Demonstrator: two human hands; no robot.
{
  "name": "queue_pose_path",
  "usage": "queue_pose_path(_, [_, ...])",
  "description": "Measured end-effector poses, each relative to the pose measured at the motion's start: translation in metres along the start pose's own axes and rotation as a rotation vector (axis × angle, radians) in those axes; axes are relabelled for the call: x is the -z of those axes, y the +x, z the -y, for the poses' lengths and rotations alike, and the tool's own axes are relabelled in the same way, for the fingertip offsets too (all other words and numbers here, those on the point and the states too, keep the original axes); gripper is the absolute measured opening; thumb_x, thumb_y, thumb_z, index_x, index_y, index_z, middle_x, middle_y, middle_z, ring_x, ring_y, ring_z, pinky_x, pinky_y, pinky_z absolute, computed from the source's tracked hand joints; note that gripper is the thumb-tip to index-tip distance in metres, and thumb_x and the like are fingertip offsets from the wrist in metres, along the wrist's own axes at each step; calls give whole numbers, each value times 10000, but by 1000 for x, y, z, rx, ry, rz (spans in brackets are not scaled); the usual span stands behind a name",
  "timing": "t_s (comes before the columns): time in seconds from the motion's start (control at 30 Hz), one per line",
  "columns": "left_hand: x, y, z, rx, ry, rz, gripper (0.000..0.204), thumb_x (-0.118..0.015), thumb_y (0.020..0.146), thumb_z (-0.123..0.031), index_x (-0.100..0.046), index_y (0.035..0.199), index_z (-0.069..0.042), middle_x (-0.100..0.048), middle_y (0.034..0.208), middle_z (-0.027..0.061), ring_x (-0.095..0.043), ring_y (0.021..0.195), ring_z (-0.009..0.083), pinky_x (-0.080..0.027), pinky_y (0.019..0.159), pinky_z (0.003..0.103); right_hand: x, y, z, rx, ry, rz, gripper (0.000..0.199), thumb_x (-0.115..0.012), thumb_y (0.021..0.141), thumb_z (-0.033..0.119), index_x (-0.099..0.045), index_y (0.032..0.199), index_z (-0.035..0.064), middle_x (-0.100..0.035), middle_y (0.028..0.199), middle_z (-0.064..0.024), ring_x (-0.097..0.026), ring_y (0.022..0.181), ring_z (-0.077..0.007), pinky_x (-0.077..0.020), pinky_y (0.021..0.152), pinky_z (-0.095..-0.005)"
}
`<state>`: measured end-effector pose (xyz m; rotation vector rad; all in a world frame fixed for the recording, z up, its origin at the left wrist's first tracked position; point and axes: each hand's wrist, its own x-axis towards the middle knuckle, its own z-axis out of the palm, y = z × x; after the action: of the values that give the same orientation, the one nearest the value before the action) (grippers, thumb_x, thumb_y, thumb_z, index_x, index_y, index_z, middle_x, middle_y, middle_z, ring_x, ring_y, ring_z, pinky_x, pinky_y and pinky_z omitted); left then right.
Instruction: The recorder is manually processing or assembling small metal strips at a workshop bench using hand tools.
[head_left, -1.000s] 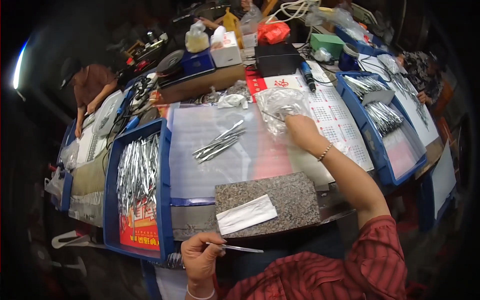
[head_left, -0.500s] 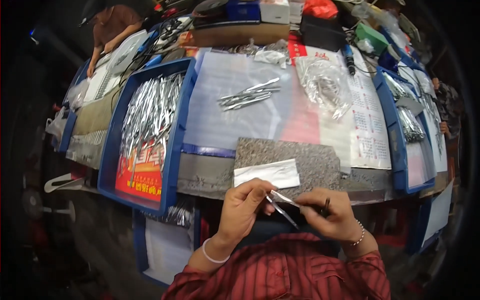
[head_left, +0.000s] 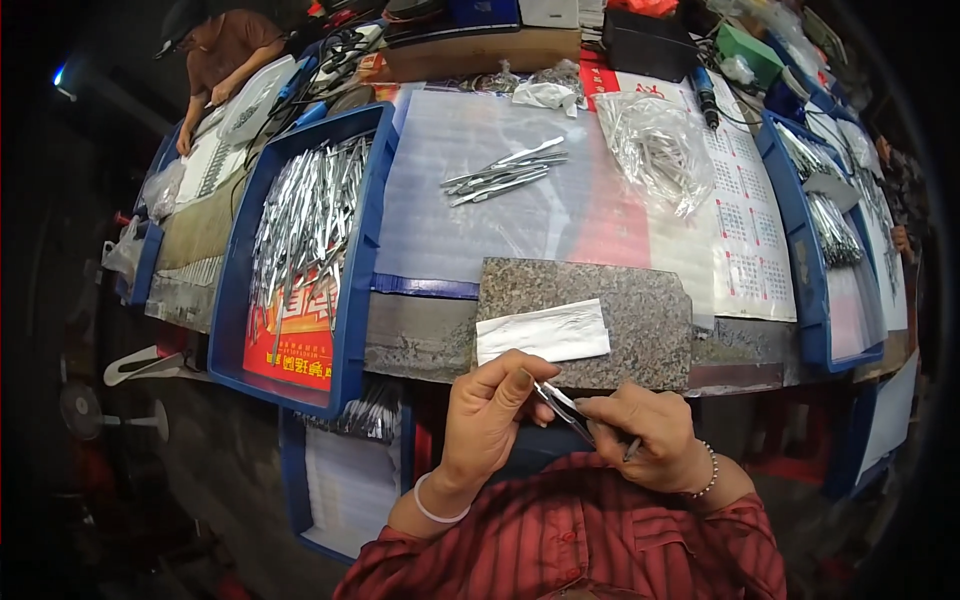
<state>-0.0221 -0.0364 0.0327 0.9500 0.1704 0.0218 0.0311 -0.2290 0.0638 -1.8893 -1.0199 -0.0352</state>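
Thumb and fingers of my left hand pinch one end of a pair of shiny metal tweezers, whose two legs spread toward the lower right. My right hand is closed at the other end, its fingertips against one leg. A slim dark rod-like tool pokes out from the right fist; the rest of it is hidden. Just beyond the hands, a folded white cloth lies on a speckled stone slab. Farther off, several metal tweezers form a loose pile on a clear plastic sheet.
A blue bin heaped with metal pieces stands at left. Another blue bin with bundled pieces is at right. A clear plastic bag and a dark-handled tool lie beyond the slab. A person sits at far left.
The tweezers' legs have come closer together in view, and my right hand has shifted slightly down and left along them. The whole view has shifted slightly; the left hand keeps its pinch.
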Motion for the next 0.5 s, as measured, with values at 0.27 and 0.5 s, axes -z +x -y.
queue_pose_path(0.27, [0, 3, 2, 12, 4, -8, 299, -582, 987, -246, -664, 1066, 30, -642, 791, 27, -618, 691, 76, -492, 629, 194, -4, -1, -6, 47, -9, 12, 372, -713, 726, -29, -655, 1090, 22, -515, 660, -50, -550, 499, -183, -433, 440, -304])
queue_pose_path(0.5, [4, 2, 0, -26, 160, -16, 268, -579, 991, -224, -669, 1024, 26, -624, 792, 23, -621, 707, 74, -488, 639, 188, -16, -6, -10, -46, 53, 105, 371, -714, 748, 18, -661, 1115, 32, -522, 651, -60, -572, 521, -189, -450, 455, -311])
